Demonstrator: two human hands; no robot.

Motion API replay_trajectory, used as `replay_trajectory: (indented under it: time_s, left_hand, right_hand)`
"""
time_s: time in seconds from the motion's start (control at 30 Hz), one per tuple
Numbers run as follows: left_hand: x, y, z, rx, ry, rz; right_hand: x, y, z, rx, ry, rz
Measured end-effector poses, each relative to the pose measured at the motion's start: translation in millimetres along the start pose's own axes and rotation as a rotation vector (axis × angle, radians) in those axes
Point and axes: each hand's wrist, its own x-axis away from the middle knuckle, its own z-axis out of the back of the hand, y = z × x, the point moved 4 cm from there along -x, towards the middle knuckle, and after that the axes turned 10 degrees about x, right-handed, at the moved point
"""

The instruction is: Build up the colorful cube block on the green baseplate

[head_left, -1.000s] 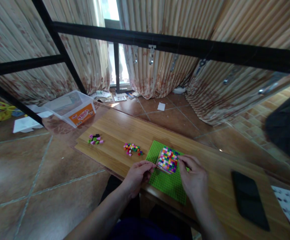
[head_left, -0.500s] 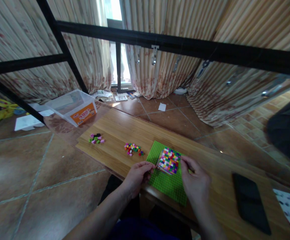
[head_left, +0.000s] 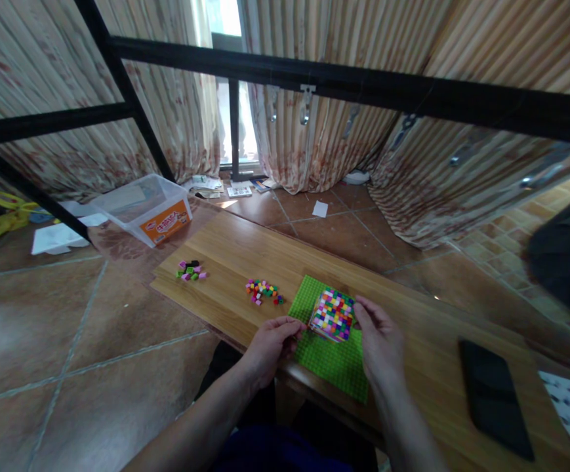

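A square block built of small multicoloured bricks (head_left: pixel 332 313) stands on a green studded baseplate (head_left: pixel 331 367). My left hand (head_left: pixel 275 344) is at the block's near left corner, thumb and forefinger pinched together. Whatever lies between those fingertips is too small to name. On the other side, my right hand (head_left: pixel 379 334) has its fingertips against or very close to the block's right edge near the far corner. Its fingers are curled in, and what they grip is hidden. Left of the baseplate lies a loose group of small coloured bricks (head_left: pixel 264 290).
The wooden table (head_left: pixel 245 246) also bears a pile of pink, green and black bricks (head_left: pixel 191 270) and a black phone-like slab (head_left: pixel 495 396). A clear plastic bin (head_left: pixel 166 221) with an orange label stands beyond the left end. A black metal frame (head_left: pixel 314 71) crosses above.
My right hand has shifted slightly up and left along the block's right edge, its fingers changing position. My left hand stays at the near left corner. The view has moved slightly.
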Motion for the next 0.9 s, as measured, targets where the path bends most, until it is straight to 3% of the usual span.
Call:
replay_trajectory:
  time_s: [0.27, 0.57, 0.9]
  left_hand:
    - [-1, -3, 2.2, 0.005, 0.007, 0.012]
    - [-1, -12, 0.3, -0.019, 0.010, 0.040]
    - [17, -21, -10.3, -0.035, -0.066, 0.022]
  right_hand:
    - [2, 7, -3, -0.010, 0.026, -0.010]
    - [6, 0, -3, 0.166, 0.066, 0.135]
    - [4, 6, -2, 0.048, -0.009, 0.105]
